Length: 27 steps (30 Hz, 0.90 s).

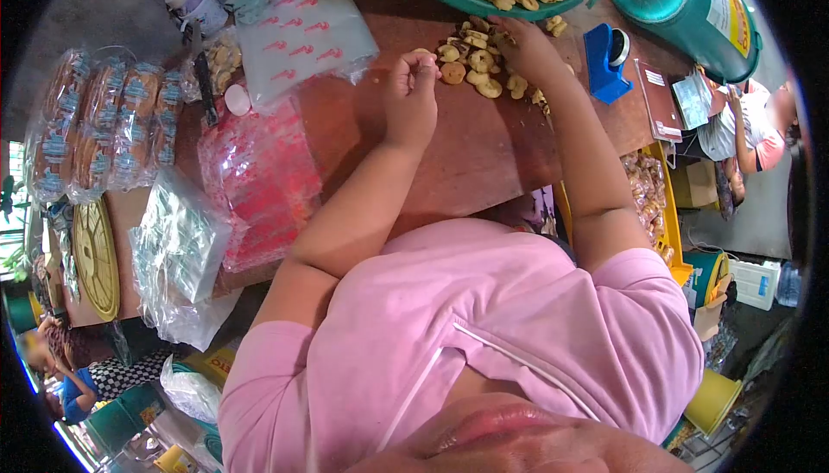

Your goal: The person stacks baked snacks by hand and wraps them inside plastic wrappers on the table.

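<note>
A loose pile of small, ring-like, golden-brown biscuits lies on the reddish-brown table. My right hand is at the pile's right side, its fingers bent down among the biscuits; what they hold is hidden. Just left of the pile, my left hand is closed with curled fingers, and I cannot make out anything in them. Beyond both hands stands a wide green basin holding many more of these biscuits.
To the left lie printed clear bags, red-patterned plastic and packs of wrapped bread. A knife lies near them. On the right stand a blue tape dispenser and a green bucket. Other people are at both sides.
</note>
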### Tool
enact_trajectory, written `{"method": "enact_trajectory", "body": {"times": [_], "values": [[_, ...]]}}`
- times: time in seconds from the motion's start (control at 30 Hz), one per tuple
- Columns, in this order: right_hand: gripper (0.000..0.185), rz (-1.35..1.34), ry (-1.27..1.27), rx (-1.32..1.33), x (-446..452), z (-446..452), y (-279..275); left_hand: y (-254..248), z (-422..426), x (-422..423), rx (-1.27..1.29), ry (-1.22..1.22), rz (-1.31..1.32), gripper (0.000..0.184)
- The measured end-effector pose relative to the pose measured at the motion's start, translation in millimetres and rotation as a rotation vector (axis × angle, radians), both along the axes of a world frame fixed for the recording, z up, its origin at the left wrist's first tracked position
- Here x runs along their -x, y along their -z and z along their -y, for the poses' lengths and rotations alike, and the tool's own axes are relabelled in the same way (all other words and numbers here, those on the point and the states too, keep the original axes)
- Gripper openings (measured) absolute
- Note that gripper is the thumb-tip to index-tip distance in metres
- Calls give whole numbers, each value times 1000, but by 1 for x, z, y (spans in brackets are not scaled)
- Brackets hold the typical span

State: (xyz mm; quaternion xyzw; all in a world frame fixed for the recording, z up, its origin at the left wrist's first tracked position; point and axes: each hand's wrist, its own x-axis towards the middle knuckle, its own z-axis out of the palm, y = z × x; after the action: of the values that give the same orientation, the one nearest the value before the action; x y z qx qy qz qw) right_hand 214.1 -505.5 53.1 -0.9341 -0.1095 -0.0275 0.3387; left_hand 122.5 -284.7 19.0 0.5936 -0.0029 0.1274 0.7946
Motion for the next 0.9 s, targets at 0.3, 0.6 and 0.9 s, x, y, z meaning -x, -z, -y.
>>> {"method": "enact_trajectory", "body": {"times": [0.3, 0.6, 0.9], "values": [[42, 36, -66, 242, -2, -12, -7, 9, 10, 5, -44, 175, 142, 13], [71, -44, -83, 357, -1, -29, -16, 12, 17, 20, -323, 606, 180, 15], [57, 328, -75, 384, 29, -25, 7, 3, 11, 18, -257, 370, 263, 13]]}}
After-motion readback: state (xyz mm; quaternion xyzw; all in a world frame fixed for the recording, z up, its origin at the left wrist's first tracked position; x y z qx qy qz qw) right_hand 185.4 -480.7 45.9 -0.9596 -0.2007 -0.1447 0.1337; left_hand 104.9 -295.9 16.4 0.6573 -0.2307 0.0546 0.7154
